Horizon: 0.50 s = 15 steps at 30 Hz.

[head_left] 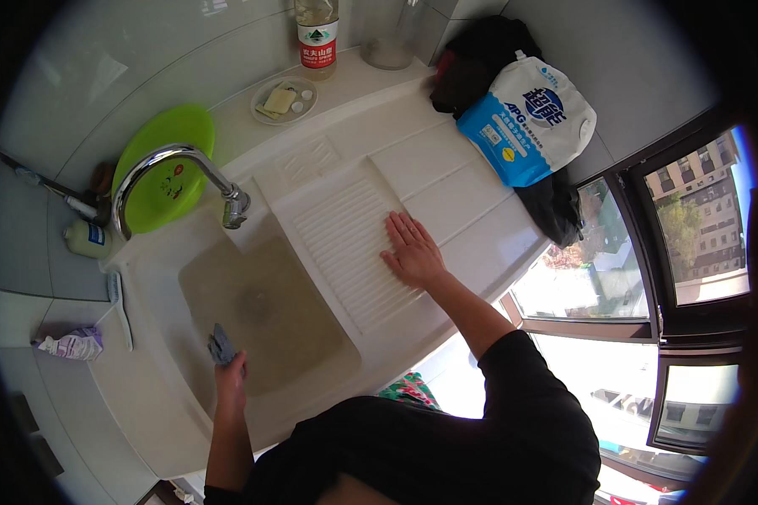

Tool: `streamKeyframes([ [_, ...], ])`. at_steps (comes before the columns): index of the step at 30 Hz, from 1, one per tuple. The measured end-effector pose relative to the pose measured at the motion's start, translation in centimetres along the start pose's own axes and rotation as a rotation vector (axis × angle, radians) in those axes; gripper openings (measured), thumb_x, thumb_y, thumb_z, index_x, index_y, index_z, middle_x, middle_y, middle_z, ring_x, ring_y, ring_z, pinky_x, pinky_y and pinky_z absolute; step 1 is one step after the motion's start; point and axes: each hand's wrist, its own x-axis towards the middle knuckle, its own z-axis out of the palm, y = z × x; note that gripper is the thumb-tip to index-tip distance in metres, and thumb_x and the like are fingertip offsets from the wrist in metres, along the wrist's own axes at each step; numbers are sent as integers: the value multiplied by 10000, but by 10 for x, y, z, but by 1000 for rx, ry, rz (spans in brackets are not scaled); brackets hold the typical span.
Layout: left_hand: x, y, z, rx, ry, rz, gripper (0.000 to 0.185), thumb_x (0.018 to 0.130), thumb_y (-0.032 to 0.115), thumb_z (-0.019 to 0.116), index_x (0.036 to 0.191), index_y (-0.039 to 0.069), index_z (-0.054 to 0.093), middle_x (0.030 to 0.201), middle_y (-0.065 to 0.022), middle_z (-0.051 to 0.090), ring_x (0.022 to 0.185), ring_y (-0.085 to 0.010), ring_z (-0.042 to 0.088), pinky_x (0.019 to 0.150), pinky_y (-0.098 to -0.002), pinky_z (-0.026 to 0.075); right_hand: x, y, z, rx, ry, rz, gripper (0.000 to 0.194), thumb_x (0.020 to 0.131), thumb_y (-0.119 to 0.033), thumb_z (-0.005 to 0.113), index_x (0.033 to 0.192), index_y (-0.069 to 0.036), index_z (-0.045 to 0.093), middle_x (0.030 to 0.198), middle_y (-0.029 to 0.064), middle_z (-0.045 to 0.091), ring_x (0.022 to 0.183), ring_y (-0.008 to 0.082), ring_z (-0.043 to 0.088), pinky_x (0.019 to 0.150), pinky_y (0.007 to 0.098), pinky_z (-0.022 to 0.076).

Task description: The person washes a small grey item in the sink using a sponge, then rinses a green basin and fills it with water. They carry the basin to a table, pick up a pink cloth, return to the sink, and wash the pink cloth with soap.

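Note:
My left hand (232,374) is over the left part of the laundry sink (369,372) and grips a small bunched grey cloth (220,346). Below it, murky brownish water (271,315) stands in the basin. My right hand (415,251) lies palm down on the right edge of the ridged washboard (341,246) moulded into the white counter, fingers slightly spread and holding nothing. A chrome gooseneck faucet (186,151) arches over the basin's back left corner, and no flow from its spout can be made out.
A green plastic basin (164,170) leans behind the faucet. On the back ledge are a soap dish (300,113) with soap and a large plastic bottle (318,44). A detergent pouch (530,120) rests on dark fabric (549,211) at right. A brush (120,309) lies left.

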Motion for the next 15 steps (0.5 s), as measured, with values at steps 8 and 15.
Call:
streamKeyframes([
  [8, 8, -27, 29, 116, 85, 34, 243, 814, 169, 704, 1001, 61, 592, 757, -15, 582, 655, -149, 554, 581, -289, 441, 130, 131, -14, -146, 322, 523, 734, 942, -499, 420, 1436, 31, 307, 1531, 159, 265, 1434, 286, 201, 1169, 402, 157],
  [15, 23, -42, 56, 944, 132, 243, 436, 754, 274, 717, 1104, 30, 625, 997, -196, 650, 906, -378, 626, 790, -431, 498, 144, 168, -12, -105, 449, 448, 354, 871, -224, 557, 1158, -17, 557, 1252, 136, 556, 1171, 336, 487, 990, 422, 420],
])
